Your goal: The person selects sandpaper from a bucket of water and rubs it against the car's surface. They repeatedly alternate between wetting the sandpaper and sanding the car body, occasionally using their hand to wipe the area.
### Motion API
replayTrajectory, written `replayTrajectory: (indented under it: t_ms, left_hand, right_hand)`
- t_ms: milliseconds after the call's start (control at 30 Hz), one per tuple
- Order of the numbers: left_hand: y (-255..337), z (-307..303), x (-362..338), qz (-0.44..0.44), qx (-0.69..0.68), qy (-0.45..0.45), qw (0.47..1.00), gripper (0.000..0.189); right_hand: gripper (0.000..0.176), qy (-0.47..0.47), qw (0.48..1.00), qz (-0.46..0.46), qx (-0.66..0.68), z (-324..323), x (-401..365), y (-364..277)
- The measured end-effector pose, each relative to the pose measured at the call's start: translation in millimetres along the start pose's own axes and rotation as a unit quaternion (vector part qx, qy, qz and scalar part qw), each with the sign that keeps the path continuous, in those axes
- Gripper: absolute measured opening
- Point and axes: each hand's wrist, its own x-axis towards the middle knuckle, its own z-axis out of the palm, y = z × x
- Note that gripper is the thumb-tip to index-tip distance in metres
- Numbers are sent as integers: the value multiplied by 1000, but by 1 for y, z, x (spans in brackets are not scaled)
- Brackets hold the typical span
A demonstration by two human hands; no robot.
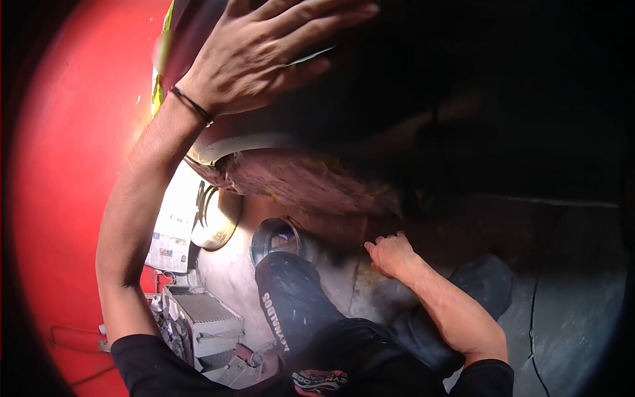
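My left hand (254,59) is raised at the top of the view, its fingers stretched out and slightly spread over a dark, glossy car panel (423,112). Nothing is held in it, and a thin dark band circles the wrist. Lower down, my right hand (391,255) hangs over the floor, below the panel's lower edge. Its fingers are loosely bent and apart, with no object showing in them. Crumpled pinkish masking sheet (311,182) runs along beneath the panel.
A red wall (66,178) rises on the left. Newspaper sheet (167,248), a bucket-like round container (254,241) by my knee and a pale ring-shaped item (218,218) are nearby. Grey metal box-like parts (205,317) lie lower left. A dark cable (533,324) crosses the floor on the right.
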Motion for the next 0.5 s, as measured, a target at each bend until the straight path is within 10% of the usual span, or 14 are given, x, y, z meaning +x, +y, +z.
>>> replayTrajectory:
  t_ms: [400,500]
  left_hand:
    - [43,11,7,-158,-33,63,985,73]
    - [23,29,52,-166,9,248,954,72]
  right_hand:
    - [59,11,999,11,33,7,-3,-3]
    - [59,-27,999,22,37,7,-4,-3]
